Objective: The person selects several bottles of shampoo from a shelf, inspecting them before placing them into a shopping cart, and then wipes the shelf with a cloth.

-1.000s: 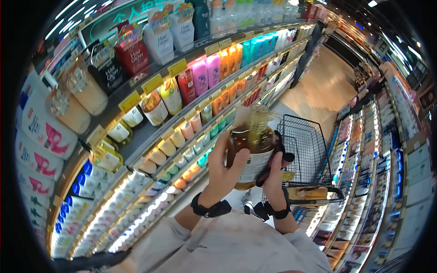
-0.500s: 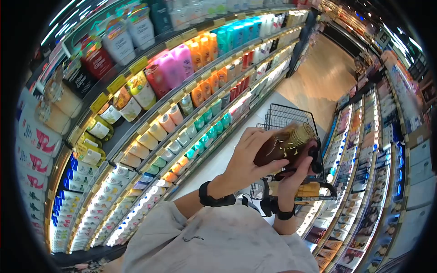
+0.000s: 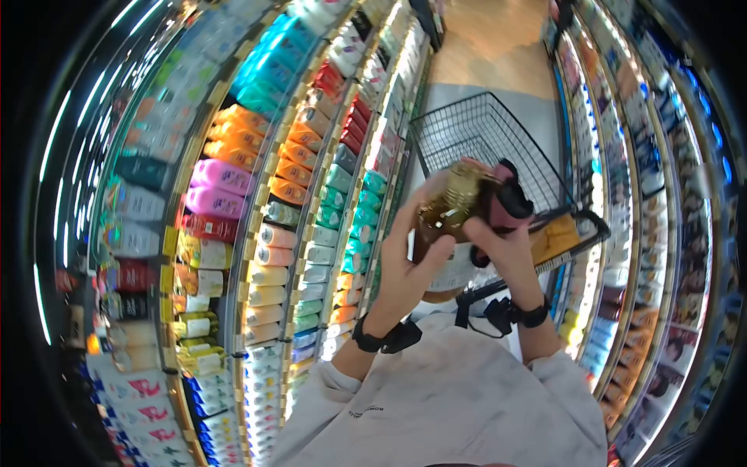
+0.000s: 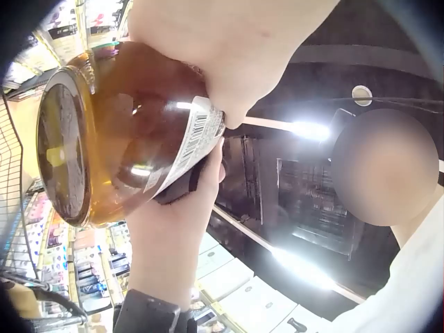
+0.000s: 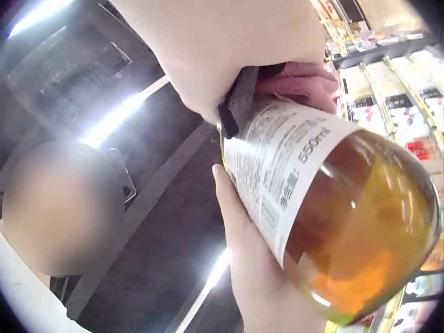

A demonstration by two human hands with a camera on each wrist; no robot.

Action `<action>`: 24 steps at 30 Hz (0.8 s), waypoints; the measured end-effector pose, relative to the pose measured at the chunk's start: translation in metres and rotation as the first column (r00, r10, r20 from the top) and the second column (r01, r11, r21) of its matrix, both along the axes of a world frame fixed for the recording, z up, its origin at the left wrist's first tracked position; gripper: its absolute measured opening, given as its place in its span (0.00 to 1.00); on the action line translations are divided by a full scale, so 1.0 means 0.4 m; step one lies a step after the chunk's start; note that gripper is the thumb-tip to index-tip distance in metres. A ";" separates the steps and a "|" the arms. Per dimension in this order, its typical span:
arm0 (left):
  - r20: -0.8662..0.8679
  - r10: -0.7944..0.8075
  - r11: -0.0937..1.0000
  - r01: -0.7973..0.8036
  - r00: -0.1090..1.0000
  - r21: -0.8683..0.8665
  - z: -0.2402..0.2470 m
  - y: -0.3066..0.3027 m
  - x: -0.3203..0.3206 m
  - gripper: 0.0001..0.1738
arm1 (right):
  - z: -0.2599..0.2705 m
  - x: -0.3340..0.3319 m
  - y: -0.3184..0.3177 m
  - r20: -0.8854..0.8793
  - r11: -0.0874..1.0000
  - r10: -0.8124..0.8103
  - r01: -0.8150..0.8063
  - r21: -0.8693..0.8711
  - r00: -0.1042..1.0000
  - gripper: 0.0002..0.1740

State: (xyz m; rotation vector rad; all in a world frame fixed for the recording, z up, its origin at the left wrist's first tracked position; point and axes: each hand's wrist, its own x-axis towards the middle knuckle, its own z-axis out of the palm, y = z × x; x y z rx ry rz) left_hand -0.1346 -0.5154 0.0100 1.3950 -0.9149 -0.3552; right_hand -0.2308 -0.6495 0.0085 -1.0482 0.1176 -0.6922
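A clear pump-neck bottle (image 3: pixel 450 204) of amber liquid is held tilted in front of my chest. Its white label (image 5: pixel 298 173) carries a barcode and "550ml". Curled round one side of the bottle is my left hand (image 3: pixel 406 268), thumb toward the label; its grip also shows in the left wrist view, where the bottle's round base (image 4: pixel 64 146) faces the camera. On the other side, my right hand (image 3: pixel 504 253) holds the bottle's edge together with a maroon soft item with black parts (image 3: pixel 510 198). What that item is, I cannot tell.
Ahead stands a black wire shopping cart (image 3: pixel 529 144), with an orange-yellow item (image 3: pixel 556 237) by its handle. Shelves of bottles (image 3: pixel 222 187) and tubes line the left side. More stocked shelves (image 3: pixel 634 233) run along the right. Wood-coloured floor (image 3: pixel 498 35) lies beyond the cart.
The view has swung toward the aisle, and the cart appears larger and closer. The bottle went from upright to tipped rightward, then back to a lesser tilt. Both hands have kept hold of it.
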 end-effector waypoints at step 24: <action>0.224 0.028 0.892 -0.126 0.974 0.434 -0.168 -0.048 -0.016 0.28 | -0.158 -0.014 -0.072 -0.368 0.857 -0.318 0.099 -0.505 0.874 0.23</action>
